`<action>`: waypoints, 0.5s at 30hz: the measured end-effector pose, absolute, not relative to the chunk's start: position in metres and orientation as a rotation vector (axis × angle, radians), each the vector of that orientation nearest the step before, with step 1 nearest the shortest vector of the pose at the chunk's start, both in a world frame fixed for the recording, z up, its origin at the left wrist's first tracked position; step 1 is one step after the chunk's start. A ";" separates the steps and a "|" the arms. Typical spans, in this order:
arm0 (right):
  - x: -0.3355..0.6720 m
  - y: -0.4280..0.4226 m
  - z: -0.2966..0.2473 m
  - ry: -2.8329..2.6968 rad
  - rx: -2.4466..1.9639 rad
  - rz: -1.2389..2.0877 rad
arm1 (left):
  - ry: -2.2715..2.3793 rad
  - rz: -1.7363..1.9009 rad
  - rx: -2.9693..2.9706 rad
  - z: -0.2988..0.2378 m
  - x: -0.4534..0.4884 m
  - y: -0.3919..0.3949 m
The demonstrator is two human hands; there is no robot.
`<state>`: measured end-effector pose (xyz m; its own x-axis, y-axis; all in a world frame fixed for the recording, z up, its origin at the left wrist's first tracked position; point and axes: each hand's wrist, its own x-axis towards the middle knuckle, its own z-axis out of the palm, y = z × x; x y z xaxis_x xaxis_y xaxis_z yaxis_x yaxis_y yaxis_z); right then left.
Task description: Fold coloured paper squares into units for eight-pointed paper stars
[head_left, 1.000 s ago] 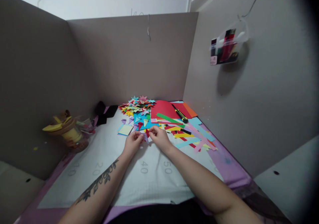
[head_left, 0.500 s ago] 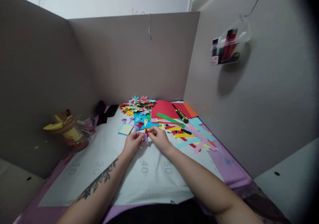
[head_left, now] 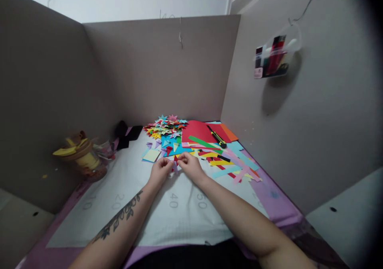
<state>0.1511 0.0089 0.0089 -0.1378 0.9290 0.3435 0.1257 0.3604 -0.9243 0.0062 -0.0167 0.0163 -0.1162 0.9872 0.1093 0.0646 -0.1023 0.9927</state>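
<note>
Pinching a lilac paper piece (head_left: 176, 168) between fingertips above the counter (head_left: 277, 205), the left hand (head_left: 162, 168) likely steadies it for precision — the right hand's (head_left: 188, 163) fingertips bunch close beside, their grip unclear.

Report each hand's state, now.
Left hand: closed, pinching a small, pointed purple paper piece.
Right hand: closed beside that piece; whether it grips anything cannot be told.

The left hand (head_left: 161, 169) partly hides a lilac paper piece (head_left: 176, 168), its folds too small to read; whether the right hand (head_left: 190, 166) grips it seems unclear. The hanging container (head_left: 275, 57) is blurred; the bottom edge crops both forearms (head_left: 236, 213).
</note>
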 end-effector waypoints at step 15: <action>0.150 0.011 0.005 -1.496 -0.961 1.008 | 1.242 1.317 1.238 0.014 0.005 -0.016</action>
